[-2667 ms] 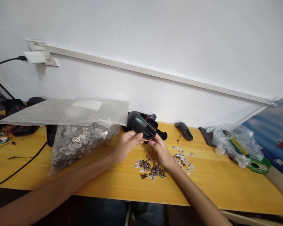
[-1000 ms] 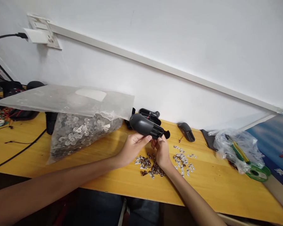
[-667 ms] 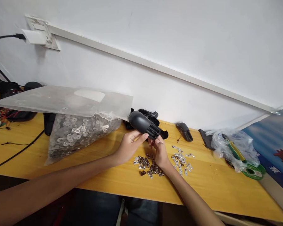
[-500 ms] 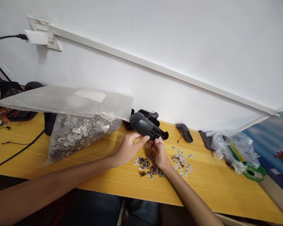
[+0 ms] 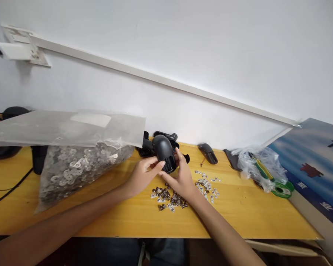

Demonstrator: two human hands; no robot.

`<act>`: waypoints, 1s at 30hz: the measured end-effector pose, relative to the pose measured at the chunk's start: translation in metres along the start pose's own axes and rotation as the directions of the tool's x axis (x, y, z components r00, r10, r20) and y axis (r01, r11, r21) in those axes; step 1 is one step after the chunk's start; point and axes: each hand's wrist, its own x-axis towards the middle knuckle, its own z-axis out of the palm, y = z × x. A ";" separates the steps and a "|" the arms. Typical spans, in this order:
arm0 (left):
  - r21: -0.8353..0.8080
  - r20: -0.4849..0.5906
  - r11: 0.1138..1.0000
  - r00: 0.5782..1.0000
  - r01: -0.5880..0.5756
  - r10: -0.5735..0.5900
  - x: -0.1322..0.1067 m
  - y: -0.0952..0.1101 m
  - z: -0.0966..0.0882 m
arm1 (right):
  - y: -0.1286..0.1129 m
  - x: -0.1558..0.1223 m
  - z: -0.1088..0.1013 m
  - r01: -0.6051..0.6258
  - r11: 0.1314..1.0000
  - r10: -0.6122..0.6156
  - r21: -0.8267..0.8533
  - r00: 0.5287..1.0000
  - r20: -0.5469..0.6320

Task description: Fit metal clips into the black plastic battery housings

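Note:
A rounded black plastic housing [image 5: 163, 153] is held just above the yellow wooden table [image 5: 249, 210], near the wall. My left hand [image 5: 143, 175] grips it from the left and below, thumb and fingers on its shell. My right hand [image 5: 180, 177] wraps its right side, fingers around the open end. Directly under my hands lies a small pile of dark and silver metal contacts [image 5: 168, 195]. A second scatter of silver contacts [image 5: 207, 183] lies just to the right.
A big clear bag of silver metal parts [image 5: 72, 162] lies at the left. More black housings [image 5: 148, 146] sit against the wall, a black part [image 5: 208, 153] further right. A plastic bag with a green solder spool [image 5: 266, 171] and a blue box [image 5: 319, 162] stand right. Cables lie far left.
The black housing has been turned so its open end points down toward me, and my right hand has shifted up around its side. The camera has swung to the right.

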 end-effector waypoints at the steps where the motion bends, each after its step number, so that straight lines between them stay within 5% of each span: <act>1: 0.039 0.004 0.999 1.000 -0.013 0.013 0.001 -0.002 -0.001 | 0.002 0.001 -0.001 0.006 1.000 -0.006 -0.008 1.000 0.004; 4: 0.176 0.042 0.979 0.994 -0.107 0.101 0.000 -0.003 -0.003 | 0.010 0.006 -0.010 0.057 0.997 -0.059 -0.044 0.997 -0.057; 6: 0.285 0.134 0.937 0.976 -0.204 0.172 -0.004 -0.002 -0.005 | 0.020 0.011 -0.023 0.063 0.992 -0.087 -0.109 0.970 -0.226; 9: 0.426 0.316 0.840 0.925 -0.337 0.211 -0.010 0.000 -0.008 | 0.044 0.019 -0.057 -0.039 0.978 -0.078 -0.207 0.845 -0.529; 13: 0.492 0.476 0.746 0.856 -0.448 0.200 -0.014 0.000 -0.011 | 0.088 0.018 -0.115 -0.287 0.913 0.013 -0.290 0.731 -0.683; 15: 0.505 0.508 0.727 0.841 -0.465 0.186 -0.013 0.000 -0.011 | 0.110 0.012 -0.140 -0.388 0.860 0.073 -0.332 0.736 -0.673; 18: 0.526 0.462 0.738 0.871 -0.423 0.169 -0.010 0.000 -0.012 | 0.134 0.001 -0.166 -0.526 0.776 0.209 -0.349 0.736 -0.644; 21: 0.534 0.377 0.768 0.913 -0.354 0.159 -0.007 -0.002 -0.013 | 0.151 -0.006 -0.179 -0.636 0.676 0.339 -0.372 0.717 -0.609; 25: 0.534 0.309 0.781 0.935 -0.323 0.176 -0.003 -0.006 -0.016 | 0.162 -0.009 -0.180 -0.650 0.592 0.435 -0.477 0.756 -0.490; 28: 0.576 0.332 0.729 0.920 -0.371 0.207 -0.001 -0.007 -0.020 | 0.153 -0.009 -0.171 -0.558 0.597 0.301 -0.576 0.821 -0.485; 30: 0.614 0.370 0.668 0.901 -0.420 0.226 0.001 -0.008 -0.025 | 0.135 -0.007 -0.158 -0.381 0.670 0.123 -0.637 0.903 -0.411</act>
